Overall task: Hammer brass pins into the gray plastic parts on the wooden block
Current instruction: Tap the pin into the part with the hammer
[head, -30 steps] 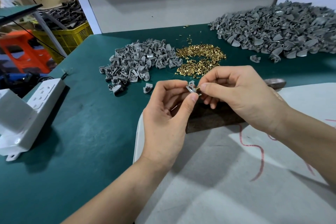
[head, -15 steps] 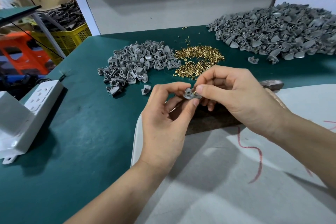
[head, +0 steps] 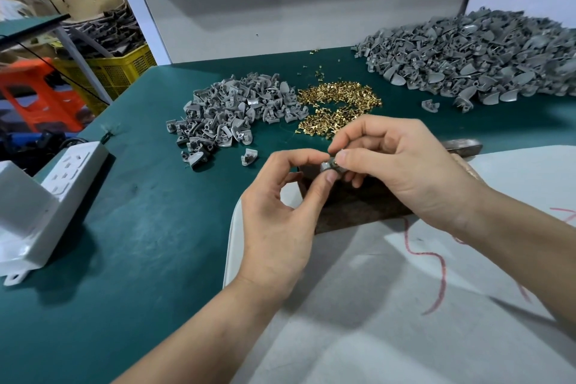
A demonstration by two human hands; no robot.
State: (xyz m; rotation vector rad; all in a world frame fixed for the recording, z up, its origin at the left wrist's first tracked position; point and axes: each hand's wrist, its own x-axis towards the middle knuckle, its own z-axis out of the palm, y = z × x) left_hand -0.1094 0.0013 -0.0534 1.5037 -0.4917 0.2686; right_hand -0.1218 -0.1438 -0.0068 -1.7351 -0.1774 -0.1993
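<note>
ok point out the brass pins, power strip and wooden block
brass pins (head: 339, 98): head view, middle of the heap
power strip (head: 72, 165): head view, socket face
wooden block (head: 358, 208): head view, dark face below the hands

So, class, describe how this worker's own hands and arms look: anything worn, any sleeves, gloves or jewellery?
The left hand and right hand are bare: no gloves, and no rings on the fingers that show. Both forearms, left and right, are uncovered to the frame's edge, with no sleeve, watch or wristband in view. The fingernails look short and unpainted.
</note>
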